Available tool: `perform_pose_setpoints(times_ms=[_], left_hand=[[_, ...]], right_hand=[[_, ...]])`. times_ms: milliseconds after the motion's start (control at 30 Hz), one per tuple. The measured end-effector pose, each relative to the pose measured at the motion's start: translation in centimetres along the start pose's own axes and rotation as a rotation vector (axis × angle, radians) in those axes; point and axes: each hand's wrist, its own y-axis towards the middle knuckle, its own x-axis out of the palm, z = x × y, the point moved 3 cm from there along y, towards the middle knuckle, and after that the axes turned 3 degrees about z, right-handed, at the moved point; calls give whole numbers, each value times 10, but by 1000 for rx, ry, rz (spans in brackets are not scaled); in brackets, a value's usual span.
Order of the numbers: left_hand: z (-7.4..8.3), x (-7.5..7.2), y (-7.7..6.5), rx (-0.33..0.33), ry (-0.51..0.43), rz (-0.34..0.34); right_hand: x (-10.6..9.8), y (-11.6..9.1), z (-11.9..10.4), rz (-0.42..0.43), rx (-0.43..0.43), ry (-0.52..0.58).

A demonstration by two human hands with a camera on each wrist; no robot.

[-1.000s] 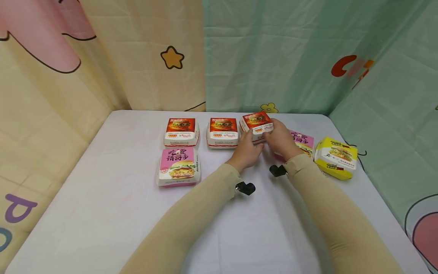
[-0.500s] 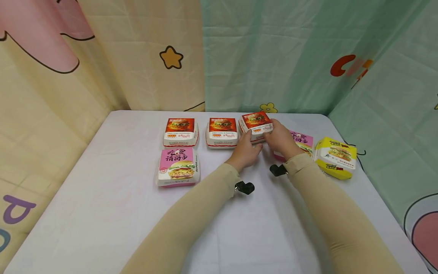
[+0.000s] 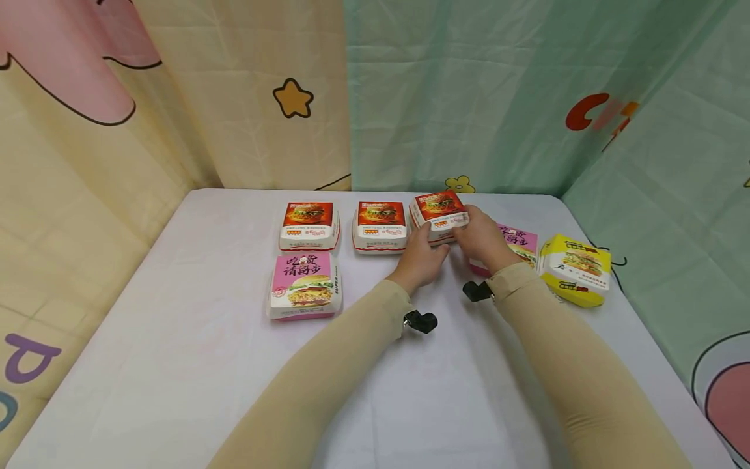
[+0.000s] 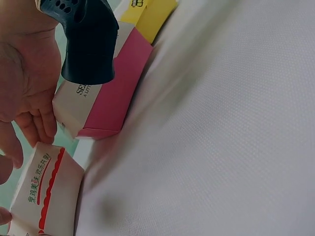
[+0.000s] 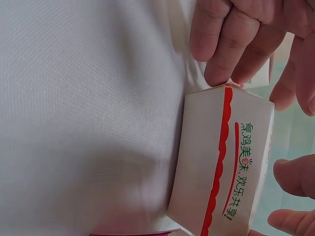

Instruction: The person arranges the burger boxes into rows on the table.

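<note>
A red-and-white burger box stands at the back of the table, turned a little and right of a matching burger box. My left hand holds its left end and front, and my right hand holds its right end. In the right wrist view, the box's white side faces the camera, with left-hand fingers at its upper end. In the left wrist view, right-hand fingertips meet the end of the box. Its back is hidden.
Another red-and-white box stands farther left, with a pink box in front of it. Right of my hands are a second pink box, partly covered by my right hand, and a yellow box. A curtain hangs behind the table.
Both hands stay on the same red-and-white burger box, which has hardly moved. The other boxes stand as before; the head view has shifted only slightly.
</note>
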Motion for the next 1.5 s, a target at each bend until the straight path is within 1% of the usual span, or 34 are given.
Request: perform_pose_setpoints(times_ms=[200,300,467,633,833,1000,1133,1333,1500], left_hand=[[0,1,-1,-17,-35,19],[1,2,-2,-28,-47,27],[1,3,-1,-32,-45,35],[-1,5,1,-25,-39,40],[-2,7,2,-19,-9,52],[-3,9,0,-21,19,57],[-4,10,0,-43,32,53],[-3,11,-1,-68,23,42],[-1,11,-2,-69,15,41]], right_hand=[[-1,1,2,21,15,-9],[-1,1,2,25,13,-31],[-2,1,2,26,12,-53],[-3,0,3,42,20,-40],[-2,0,4,45,38,-30],[-2,1,4,36,11,-45],[-1,1,4,23,-4,-55],[0,1,4,20,-8,-48],[0,0,4,30,-17,-44]])
